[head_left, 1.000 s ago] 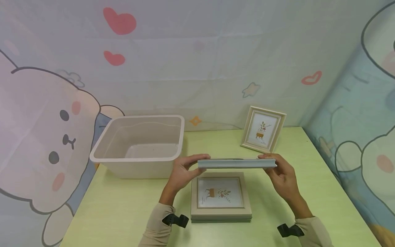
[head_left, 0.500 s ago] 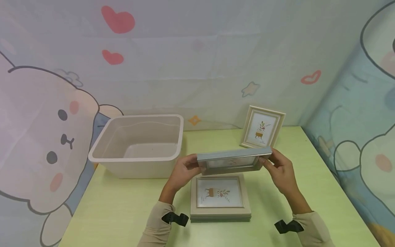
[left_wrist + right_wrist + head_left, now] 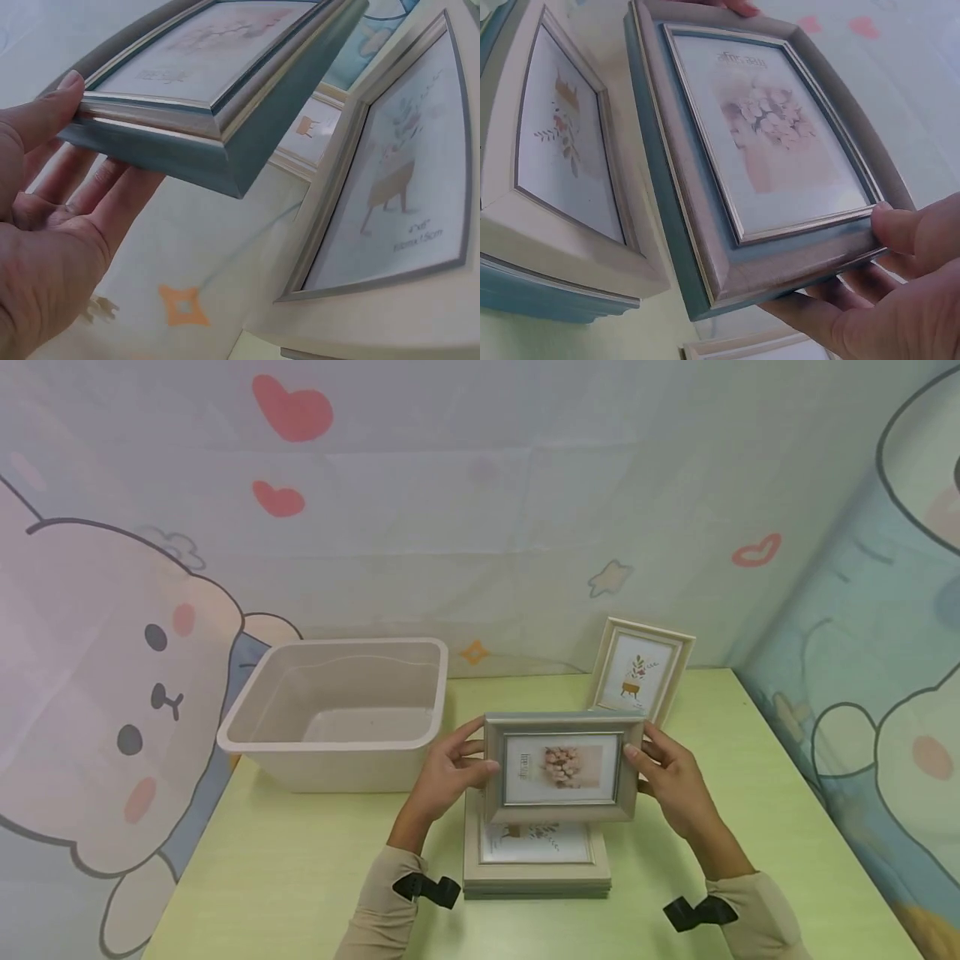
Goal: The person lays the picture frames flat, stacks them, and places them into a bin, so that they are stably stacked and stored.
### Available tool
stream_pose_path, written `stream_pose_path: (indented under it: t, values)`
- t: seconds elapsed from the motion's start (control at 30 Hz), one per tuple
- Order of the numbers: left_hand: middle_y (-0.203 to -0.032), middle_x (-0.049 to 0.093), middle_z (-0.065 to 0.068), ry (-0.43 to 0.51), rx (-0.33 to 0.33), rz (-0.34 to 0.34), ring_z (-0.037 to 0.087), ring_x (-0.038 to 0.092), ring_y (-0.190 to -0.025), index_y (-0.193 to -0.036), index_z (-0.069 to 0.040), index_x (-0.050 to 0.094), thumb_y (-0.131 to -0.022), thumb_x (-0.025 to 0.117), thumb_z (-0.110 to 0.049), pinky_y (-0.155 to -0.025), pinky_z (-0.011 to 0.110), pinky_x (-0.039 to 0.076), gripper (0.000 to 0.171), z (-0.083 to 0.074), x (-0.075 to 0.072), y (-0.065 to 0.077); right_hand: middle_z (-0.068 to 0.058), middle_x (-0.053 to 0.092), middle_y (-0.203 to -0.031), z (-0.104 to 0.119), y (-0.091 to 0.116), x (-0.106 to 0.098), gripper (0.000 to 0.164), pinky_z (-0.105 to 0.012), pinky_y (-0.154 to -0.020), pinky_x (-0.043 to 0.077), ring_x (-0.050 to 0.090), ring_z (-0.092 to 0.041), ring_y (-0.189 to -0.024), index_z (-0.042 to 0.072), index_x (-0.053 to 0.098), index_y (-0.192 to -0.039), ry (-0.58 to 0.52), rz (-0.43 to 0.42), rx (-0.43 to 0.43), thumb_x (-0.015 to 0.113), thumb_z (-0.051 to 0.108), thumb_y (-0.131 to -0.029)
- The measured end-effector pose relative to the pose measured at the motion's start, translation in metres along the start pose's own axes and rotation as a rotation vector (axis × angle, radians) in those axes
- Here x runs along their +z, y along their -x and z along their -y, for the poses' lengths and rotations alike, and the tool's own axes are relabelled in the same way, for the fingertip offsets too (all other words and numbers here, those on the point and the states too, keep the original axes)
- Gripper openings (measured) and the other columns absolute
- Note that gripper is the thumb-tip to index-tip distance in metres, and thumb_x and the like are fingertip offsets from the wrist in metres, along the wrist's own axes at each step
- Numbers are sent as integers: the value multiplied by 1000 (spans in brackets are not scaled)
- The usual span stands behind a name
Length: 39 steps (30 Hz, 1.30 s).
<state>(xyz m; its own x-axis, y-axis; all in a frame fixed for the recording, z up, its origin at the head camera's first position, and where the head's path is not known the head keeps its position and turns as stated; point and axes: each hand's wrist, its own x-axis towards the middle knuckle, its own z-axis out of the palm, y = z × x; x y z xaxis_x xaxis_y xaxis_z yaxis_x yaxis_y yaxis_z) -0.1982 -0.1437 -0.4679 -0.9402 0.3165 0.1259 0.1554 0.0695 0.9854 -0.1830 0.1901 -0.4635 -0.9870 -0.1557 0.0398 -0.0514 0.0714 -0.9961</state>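
Observation:
Both hands hold up a brownish-grey picture frame (image 3: 562,768) with a pink flower picture, its face tilted toward me. My left hand (image 3: 442,770) grips its left end, thumb on the front and fingers behind, as the left wrist view also shows. At the right end my right hand (image 3: 671,777) pinches the border the same way, thumb (image 3: 896,225) at the inner edge. Beneath it on the table lies a stack of cream picture frames (image 3: 536,872), the top one with a plant print. The held frame covers the far part of that stack.
A beige plastic bin (image 3: 337,747) stands at the back left. Another cream picture frame (image 3: 641,668) stands upright at the back right, its lower part behind the held one. A printed cloth backdrop (image 3: 480,527) hangs behind the green table (image 3: 300,877).
The held frame was edge-on to me; it has been tipped so its front with the flower picture faces me. Both hands have kept hold and turned with it.

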Motion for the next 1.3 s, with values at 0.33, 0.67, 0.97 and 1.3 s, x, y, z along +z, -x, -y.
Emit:
stream_pose_path:
  t: [0.33, 0.67, 0.97, 1.3]
  values:
    - [-138, 51, 37, 125, -56, -35, 13, 72, -85, -155, -3, 32, -90, 66, 2, -67, 29, 60, 73, -2, 0, 0, -32, 23, -160, -2, -2, -6, 71, -33, -91, 57, 59, 3, -114, 12, 0, -162, -78, 196, 6, 45, 17, -107]
    - [-132, 57, 37, 256, -92, -96, 11, 72, -77, -155, -5, 34, -92, 59, 8, -67, 33, 61, 68, -3, -2, 0, 2, 55, -143, -7, -1, -15, 78, -34, -85, 60, 66, -6, -114, 12, 14, -161, -110, 277, -57, 59, 2, -98]
    - [-109, 73, 2, 299, -100, -112, 7, 66, -76, -156, -11, 33, -94, 60, 6, -60, 27, 58, 70, 2, 0, 0, 9, 62, -120, -13, 0, -17, 81, -33, -77, 62, 70, -6, -102, 9, 18, -160, -106, 252, -79, 62, -5, -94]
    - [-142, 50, 26, 233, -12, 37, 9, 64, -90, -160, -17, 24, -90, 62, 6, -65, 27, 58, 83, 11, -5, 3, 9, 65, -118, -13, 2, -20, 79, -34, -75, 62, 71, -8, -101, 11, 20, -160, -149, 252, -77, 60, -7, -94]
